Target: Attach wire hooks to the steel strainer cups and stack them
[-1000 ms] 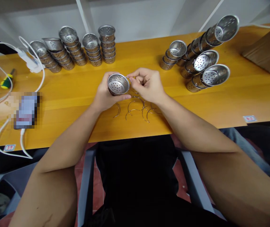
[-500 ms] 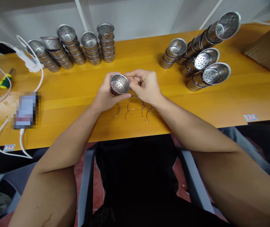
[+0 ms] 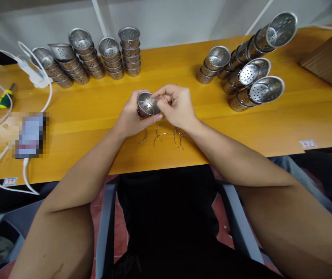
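Observation:
A perforated metal cup [image 3: 147,105] is tilted with its mouth toward me, over the middle of the table. My left hand [image 3: 132,116] wraps round its side, thumb along the near rim. At the cup's right rim, my right hand [image 3: 177,104] is pinched closed, with the index finger reaching over the opening. A thin wire ring [image 3: 146,102] shows faintly inside the cup by these fingertips; most of it is hidden. Below the hands, several curved wire rings [image 3: 163,134] lie loose on the wooden table [image 3: 241,133].
Stacks of perforated cups [image 3: 110,58] stand at the back left, and more leaning stacks [image 3: 255,91] at the right. A phone [image 3: 30,133] with a white cable and a screwdriver [image 3: 5,99] lie left. A cardboard box [image 3: 329,58] is far right.
My right index finger has moved slightly left and farther over the cup's mouth. The cup has shifted slightly right in my left hand.

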Motion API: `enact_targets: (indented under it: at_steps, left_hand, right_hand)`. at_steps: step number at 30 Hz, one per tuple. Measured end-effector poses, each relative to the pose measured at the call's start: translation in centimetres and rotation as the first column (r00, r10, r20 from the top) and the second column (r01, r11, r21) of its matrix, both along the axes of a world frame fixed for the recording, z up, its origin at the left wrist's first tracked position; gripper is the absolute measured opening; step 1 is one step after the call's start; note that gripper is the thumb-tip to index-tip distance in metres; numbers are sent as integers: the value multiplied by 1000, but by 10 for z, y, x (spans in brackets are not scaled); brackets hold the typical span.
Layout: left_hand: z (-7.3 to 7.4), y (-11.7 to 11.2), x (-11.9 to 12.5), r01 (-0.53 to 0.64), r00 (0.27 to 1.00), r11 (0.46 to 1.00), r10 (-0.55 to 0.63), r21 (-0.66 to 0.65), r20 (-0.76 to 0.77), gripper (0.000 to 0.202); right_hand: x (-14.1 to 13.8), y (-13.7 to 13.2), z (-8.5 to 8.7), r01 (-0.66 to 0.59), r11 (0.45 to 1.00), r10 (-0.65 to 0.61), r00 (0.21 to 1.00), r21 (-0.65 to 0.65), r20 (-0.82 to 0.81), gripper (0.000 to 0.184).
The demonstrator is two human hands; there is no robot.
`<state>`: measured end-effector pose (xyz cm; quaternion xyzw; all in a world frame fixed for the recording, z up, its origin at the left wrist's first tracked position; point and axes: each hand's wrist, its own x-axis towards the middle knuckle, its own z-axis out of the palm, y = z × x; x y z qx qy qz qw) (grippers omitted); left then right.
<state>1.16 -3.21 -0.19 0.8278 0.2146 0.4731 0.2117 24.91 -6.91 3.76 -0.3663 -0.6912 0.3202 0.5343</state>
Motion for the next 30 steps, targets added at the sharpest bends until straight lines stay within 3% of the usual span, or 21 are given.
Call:
enact_targets:
  at_steps: [3,8,11,14,17,20,25,30]
  left_hand:
    - [2,-4,1,-8,1000,997,8,-78,-3,104]
    - [7,-10,3,-21,1000,991,23,-130,15,91]
    - [12,-14,4,-21,999,990,24,-141,20,89]
    - [15,-14,3,-13,999,985,18,-174,33,85]
    - [14,-13,0,26,998,977,-13,-210,62,77]
    - [10,-10,-1,81,995,965,-64,-250,75,76]
    - [-3,-2,-1,132,990,965,-118,-226,75,101]
    - [-12,9,-5,49,999,983,-49,-175,6,96]
  right_hand:
    - [1,1,2,-3,1000,3,1000,-5,-6,4]
    - [1,-2,8,-24,999,23,999,-45,-38,5]
    - [5,-4,16,-108,988,102,993,-110,-60,4]
    - [14,-4,25,-269,947,251,961,-178,-116,23]
    - [23,-2,31,-443,881,416,892,-164,-174,47]
    - [29,0,33,-536,830,511,842,-156,-174,60]
    - [25,2,29,-468,867,442,881,-172,-170,69]
    - [16,3,23,-373,907,345,924,-195,-163,78]
